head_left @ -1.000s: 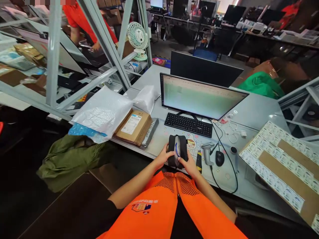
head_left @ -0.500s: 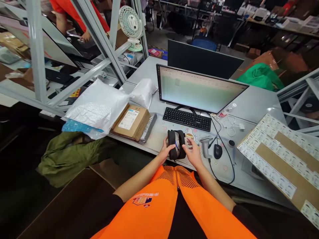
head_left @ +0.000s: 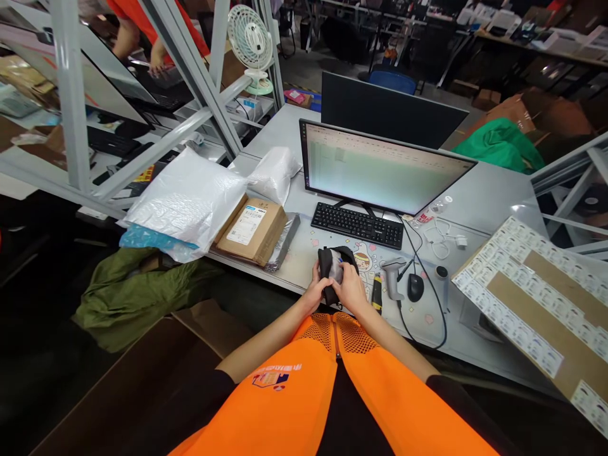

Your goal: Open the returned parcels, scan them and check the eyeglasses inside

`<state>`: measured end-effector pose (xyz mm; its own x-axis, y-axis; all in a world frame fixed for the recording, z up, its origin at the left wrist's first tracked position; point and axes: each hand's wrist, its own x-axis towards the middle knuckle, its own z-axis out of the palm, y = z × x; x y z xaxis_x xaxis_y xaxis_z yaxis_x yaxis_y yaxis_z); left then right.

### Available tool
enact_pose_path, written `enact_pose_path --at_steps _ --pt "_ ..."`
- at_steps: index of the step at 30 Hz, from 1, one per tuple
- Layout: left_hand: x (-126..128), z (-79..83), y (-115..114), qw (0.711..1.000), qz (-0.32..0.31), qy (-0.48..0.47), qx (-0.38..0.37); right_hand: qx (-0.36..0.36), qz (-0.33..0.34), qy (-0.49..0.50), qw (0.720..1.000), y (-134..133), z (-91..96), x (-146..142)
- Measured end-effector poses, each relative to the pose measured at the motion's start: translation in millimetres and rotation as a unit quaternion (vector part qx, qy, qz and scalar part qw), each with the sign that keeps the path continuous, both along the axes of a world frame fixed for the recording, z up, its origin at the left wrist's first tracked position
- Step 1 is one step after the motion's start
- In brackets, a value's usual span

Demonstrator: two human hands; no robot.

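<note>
A small black zippered case (head_left: 325, 261) stands open near the front edge of the desk. My left hand (head_left: 315, 291) is closed around its left side, thumb over the rim. Inside the case sits a greyish item in plastic wrap (head_left: 335, 269); its exact kind is hard to make out. My right hand (head_left: 350, 289) reaches over the right part of the case, its fingers bent onto the wrapped item. To the right of that hand lies a yellow and black utility knife (head_left: 377, 293), with a grey barcode scanner (head_left: 392, 278) beyond it.
Behind the case are a keyboard (head_left: 357, 225) and a monitor (head_left: 380, 168). A labelled cardboard box (head_left: 256, 231) and white mailer bags (head_left: 190, 196) lie left. To the right are a mouse (head_left: 415, 287), cables and a sticker-covered cardboard sheet (head_left: 522, 297). A co-worker's arm shows far left.
My right hand has moved left from the case's right side onto the wrapped item inside. The utility knife, hidden before, now shows beside it. My left hand still grips the case.
</note>
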<state>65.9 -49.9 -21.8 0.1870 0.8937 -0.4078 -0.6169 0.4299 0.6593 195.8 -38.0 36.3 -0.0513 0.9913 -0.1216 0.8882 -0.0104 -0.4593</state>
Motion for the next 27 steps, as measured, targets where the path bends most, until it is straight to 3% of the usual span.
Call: enact_pose_path --at_steps 6,15,22,27 --pt "2 1.4 -1 1.000 0.002 0.015 0.008 -0.048 -0.022 -0.055 0.997 8 8.0 -2" --pt "0 3.9 -1 0.998 -0.011 -0.058 -0.017 0.088 -0.079 0.129 0.985 1 -1.3 10" --pt "-4 1.4 -1 0.997 -0.001 -0.069 0.023 0.165 -0.157 0.277 0.933 -9 10.8 7" --pt "-14 -16.5 3 1.000 -0.003 -0.028 0.009 0.149 -0.249 0.432 0.854 7 4.6 26"
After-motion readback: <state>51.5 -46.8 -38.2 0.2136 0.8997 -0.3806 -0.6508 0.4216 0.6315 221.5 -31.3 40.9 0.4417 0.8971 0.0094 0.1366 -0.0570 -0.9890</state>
